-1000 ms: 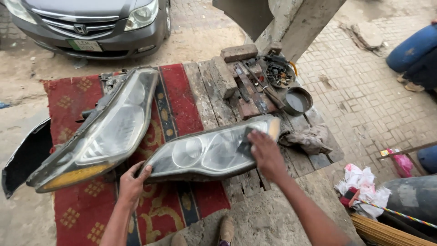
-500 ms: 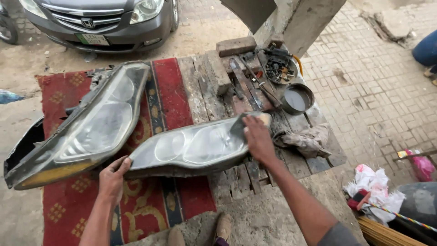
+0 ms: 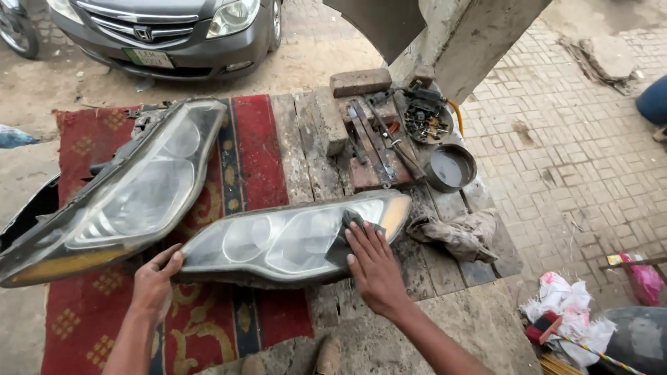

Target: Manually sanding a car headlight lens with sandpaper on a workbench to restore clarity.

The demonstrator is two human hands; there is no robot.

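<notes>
Single head-worn view, looking steeply down, close over wooden bench [image 3: 306, 139]
</notes>
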